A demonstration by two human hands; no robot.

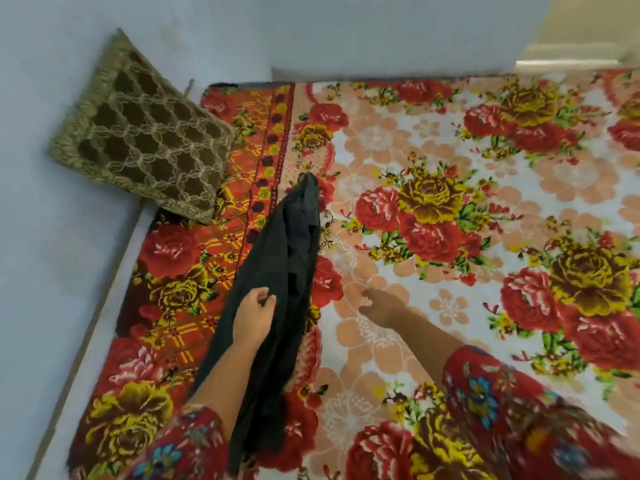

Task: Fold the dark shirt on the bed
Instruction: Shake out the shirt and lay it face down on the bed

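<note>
Grip of the left hand (254, 311) closed on a fold of the bunched dark grey cloth shirt (294, 237), fingers curled into the fabric. Grip of the right hand (379, 303) slack, fingers loosely bent, holding nothing. Hard to tell whether those fingertips touch the bedding or hang just above it; blur over that hand and its red flowered sleeve (502, 407). Collar, buttons and sleeves of the shirt lost in the folds; front and back not to be told apart. Near end of the shirt down at the lower frame edge, partly behind the left forearm, outline unclear. Bed (377, 140) under a red, yellow and peach floral blanket, cut off at right and below. Shirt drawn out as one long narrow strip: far tip beyond the left grip, toward the brown-and-gold lattice-pattern square cushion (145, 143), the rest running back under the left forearm. Right grip just beside the strip's right edge, apart from it. Cushion tilted against the pale blue wall (41, 237) at the bed's corner.
</note>
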